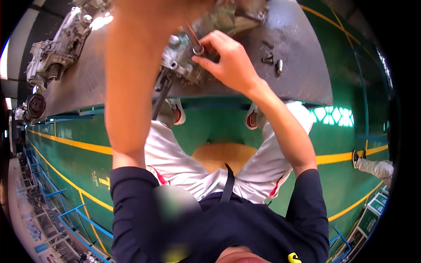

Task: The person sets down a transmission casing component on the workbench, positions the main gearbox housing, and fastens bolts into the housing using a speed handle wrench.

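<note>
My right hand (228, 57) is closed, thumb and fingers pinching the lower end of a socket extension bar (193, 38) at its round metal socket. Beneath them is a grey metal engine or gearbox part (175, 57) with bolts and a round opening. My left hand (175, 11) is at the top edge, over the bar's upper end. It is smeared by motion and partly cut off, so its fingers do not show. A dark bar (161, 101) sticks out from the part past the table's near edge.
On the metal table (302, 44), a small shiny socket (279, 66) and several dark bolts (267, 59) lie at the right. Another gearbox-like assembly (55, 57) stands at the left. A wooden stool (223, 155) is under me. Another person's leg (375, 166) shows at far right.
</note>
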